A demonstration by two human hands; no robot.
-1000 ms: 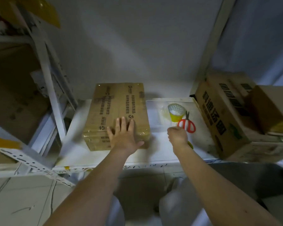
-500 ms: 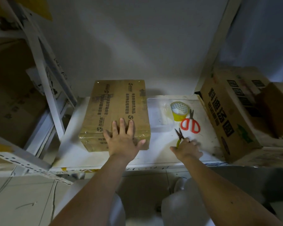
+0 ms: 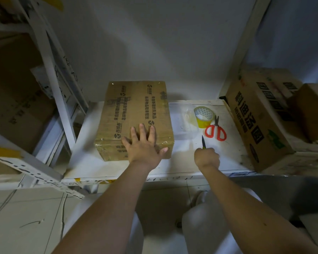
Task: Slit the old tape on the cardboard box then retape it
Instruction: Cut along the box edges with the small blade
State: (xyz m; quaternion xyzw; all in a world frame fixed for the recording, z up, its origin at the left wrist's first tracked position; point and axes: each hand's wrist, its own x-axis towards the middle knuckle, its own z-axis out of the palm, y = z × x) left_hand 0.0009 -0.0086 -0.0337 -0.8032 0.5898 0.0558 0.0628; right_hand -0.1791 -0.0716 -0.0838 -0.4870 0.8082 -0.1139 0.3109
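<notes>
Box: cardboard box [image 3: 136, 114] lies flat on the white surface [image 3: 117, 166], left of centre, clear tape across its top and near edge.
Left hand: left hand [image 3: 142, 144] lies palm down on the box's near end, fingers straight and spread; grip apart.
Right hand: right hand [image 3: 206, 155] clamped in a fist round a small cutter [image 3: 203, 142], dark tip pointing away from the person.
Box relative to grip: box sits just left of the right hand, not touching it.
Tape roll: tape roll [image 3: 203, 116] stands beyond the right hand.
Scissors: red-handled scissors [image 3: 215, 132] beside the roll.
Right side: large printed carton [image 3: 253, 121] at the surface's edge.
</notes>
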